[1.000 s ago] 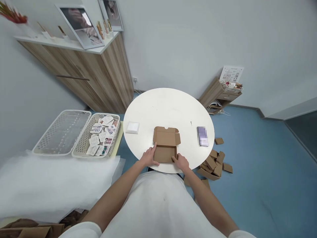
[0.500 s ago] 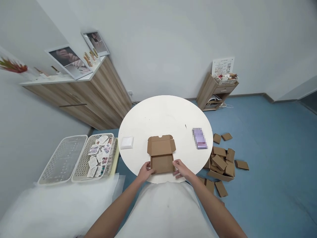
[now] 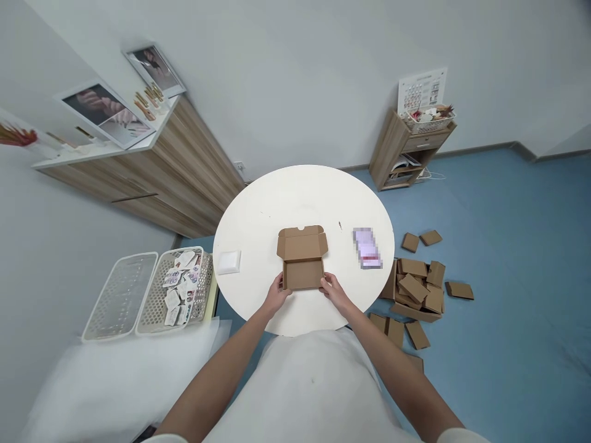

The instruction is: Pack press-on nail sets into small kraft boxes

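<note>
Simply a shallow, rectangular cardboard box.

Striped wooden cabinet topped with two framed pictures, low shelf unit, blue floor

The brown cardboard box sits open on the white table.

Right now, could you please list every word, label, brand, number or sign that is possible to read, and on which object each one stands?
No text can be read in this view.
White sheet against the wall: printed, but too small to read.
Cards in the white basket: marks too small to read.
Purple item on the table: pixelated, unreadable.
Open cardboard box: no lettering visible.
</note>
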Tool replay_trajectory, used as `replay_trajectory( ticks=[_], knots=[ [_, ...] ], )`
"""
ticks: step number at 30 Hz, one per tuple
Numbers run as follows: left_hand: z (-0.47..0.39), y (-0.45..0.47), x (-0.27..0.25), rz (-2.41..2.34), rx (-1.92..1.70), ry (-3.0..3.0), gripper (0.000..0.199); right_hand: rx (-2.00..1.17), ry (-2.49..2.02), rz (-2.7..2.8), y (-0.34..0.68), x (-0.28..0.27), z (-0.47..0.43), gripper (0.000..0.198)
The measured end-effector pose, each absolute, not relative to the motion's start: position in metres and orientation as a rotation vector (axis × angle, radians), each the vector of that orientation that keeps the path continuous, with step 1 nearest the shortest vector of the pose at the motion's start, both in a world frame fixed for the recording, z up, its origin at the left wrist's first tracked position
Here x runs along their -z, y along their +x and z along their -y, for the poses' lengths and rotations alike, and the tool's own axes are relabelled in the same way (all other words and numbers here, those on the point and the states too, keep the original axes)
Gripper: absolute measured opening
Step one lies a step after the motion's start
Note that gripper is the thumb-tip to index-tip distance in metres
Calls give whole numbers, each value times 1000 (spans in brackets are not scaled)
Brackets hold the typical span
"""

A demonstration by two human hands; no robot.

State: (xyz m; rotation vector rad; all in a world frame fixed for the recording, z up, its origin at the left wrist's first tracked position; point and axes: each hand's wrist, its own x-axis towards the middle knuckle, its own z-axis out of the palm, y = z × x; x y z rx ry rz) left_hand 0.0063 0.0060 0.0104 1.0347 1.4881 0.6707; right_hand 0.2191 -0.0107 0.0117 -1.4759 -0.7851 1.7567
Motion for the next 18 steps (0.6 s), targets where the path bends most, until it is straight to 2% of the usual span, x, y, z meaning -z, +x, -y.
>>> replay_trajectory(
  ticks=[7, 18],
  knots=[
    [-13, 18, -17, -1464, -613, 1104, 69, -1656, -1482, 822, 225, 5, 10, 61],
    [-3, 28, -29, -1496, -606, 1166, 69, -1709, -1461, 906, 226, -1, 9, 63]
  ],
)
